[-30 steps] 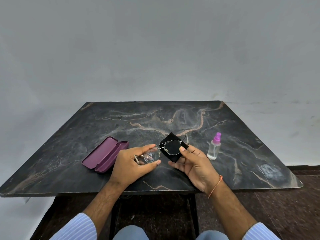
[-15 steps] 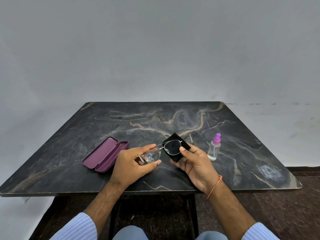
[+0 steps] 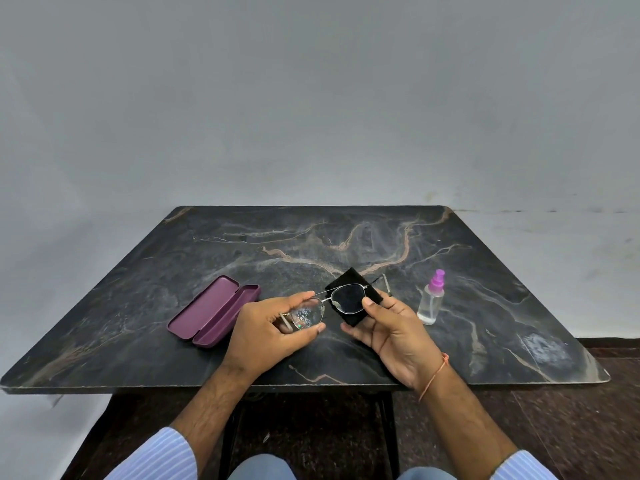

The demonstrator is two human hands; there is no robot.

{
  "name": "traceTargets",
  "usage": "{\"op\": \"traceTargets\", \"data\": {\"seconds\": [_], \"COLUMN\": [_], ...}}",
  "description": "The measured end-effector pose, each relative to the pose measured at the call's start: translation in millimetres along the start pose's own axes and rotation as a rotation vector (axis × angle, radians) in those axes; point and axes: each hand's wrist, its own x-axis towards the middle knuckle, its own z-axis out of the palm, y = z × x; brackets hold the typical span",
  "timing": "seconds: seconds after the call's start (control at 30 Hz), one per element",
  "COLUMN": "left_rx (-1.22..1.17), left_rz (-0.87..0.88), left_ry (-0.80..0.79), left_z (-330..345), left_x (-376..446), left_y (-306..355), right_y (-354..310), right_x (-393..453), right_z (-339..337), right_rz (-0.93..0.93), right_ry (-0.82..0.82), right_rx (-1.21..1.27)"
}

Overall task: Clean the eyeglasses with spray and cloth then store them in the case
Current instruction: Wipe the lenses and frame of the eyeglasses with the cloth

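Eyeglasses (image 3: 323, 304): we hold them above the table (image 3: 519, 306), long axis running 8 to 2 o'clock.
Left hand (image 3: 266, 332): our fingers pinch the near lens rim.
Right hand (image 3: 391, 332): thumb presses the lens onto the black cloth (image 3: 353, 318) our fingers hold beneath.
Case (image 3: 213, 311): open, at 9 o'clock, nearer our left hand.
Spray bottle (image 3: 431, 299): upright at 3 o'clock.
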Motion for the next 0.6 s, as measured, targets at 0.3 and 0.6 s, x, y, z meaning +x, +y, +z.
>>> {"op": "traceTargets", "data": {"seconds": [0.3,0.6], "left_rx": [0.007,-0.013], "left_rz": [-0.003,-0.027], "left_ry": [0.040,0.014], "left_z": [0.3,-0.4], "left_x": [0.2,-0.2], "left_y": [1.6,1.7], "right_y": [1.0,-3.4], "right_x": [1.6,0.1], "right_z": [3.2,0.5], "right_rz": [-0.025,0.088], "right_ry": [0.027,-0.084], "right_rx": [-0.036,-0.064]}}
